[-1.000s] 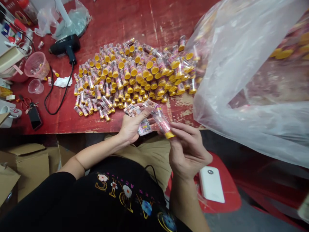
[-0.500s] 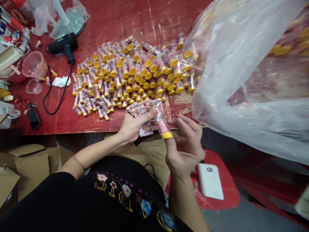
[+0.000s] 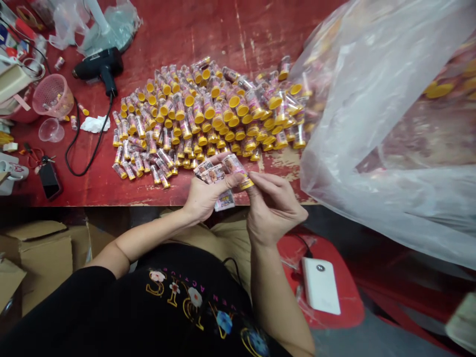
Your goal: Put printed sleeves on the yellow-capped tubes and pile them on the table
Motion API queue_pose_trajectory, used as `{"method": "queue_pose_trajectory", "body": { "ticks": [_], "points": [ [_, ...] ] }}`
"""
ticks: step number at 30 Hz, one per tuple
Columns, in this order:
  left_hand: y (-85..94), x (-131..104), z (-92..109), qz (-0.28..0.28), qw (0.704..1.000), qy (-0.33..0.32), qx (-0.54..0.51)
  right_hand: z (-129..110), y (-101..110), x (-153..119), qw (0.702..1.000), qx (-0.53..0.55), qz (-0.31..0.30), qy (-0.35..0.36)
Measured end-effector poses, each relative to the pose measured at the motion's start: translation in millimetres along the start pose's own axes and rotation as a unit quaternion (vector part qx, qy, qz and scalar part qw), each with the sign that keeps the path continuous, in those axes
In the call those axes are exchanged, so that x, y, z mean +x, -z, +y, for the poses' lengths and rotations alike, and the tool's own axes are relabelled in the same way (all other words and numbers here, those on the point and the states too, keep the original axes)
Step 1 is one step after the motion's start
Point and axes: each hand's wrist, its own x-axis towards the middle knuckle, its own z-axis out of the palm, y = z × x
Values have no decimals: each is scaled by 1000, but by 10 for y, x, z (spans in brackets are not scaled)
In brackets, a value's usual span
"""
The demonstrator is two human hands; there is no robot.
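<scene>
My left hand (image 3: 203, 197) is closed around several small printed labels (image 3: 210, 173), which fan out past its fingers over the table's front edge. Its thumb presses on a small clear tube with a yellow cap (image 3: 236, 168), its side now covered by printed film. From the other side, my right hand (image 3: 274, 206) pinches the capped end of that tube between thumb and fingers. Just beyond both hands lies a large heap of similar yellow-capped tubes (image 3: 208, 114) with printed wraps.
On the red table (image 3: 186, 29), a black heat gun (image 3: 99, 67) lies left with its cord, near a pink basket (image 3: 54, 96) and a phone (image 3: 49, 178). A big plastic bag of tubes (image 3: 334, 124) fills the right. A white power bank (image 3: 322, 285) rests on a red stool (image 3: 345, 307).
My right hand has moved up and left with the tube, closer to my left hand. Its fingers have closed in on the capped end, and printed film now covers the tube's pink contents.
</scene>
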Motion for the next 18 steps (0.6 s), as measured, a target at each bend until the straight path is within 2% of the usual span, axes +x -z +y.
{"method": "queue_pose_trajectory", "body": {
  "ticks": [5, 7, 10, 13, 15, 16, 18],
  "points": [
    [2, 226, 74, 9, 999, -35, -28, 104, -195, 223, 999, 34, -14, -12],
    [-9, 319, 116, 18, 998, -22, -61, 213, -354, 435, 999, 51, -16, 2],
    [-4, 396, 179, 53, 992, 18, -114, 409, -717, 844, 998, 34, -14, 41],
    [39, 360, 225, 87, 987, 62, -120, 558, -971, 1247, 995, -16, -56, 85],
    [91, 316, 245, 102, 987, 86, -91, 656, -875, 1510, 988, -44, -99, 109],
    [121, 302, 252, 114, 986, 95, -72, 714, -723, 1647, 986, -68, -103, 112],
    [175, 296, 249, 134, 983, 115, -42, 849, -236, 1943, 979, -179, -66, 73]
  ]
}}
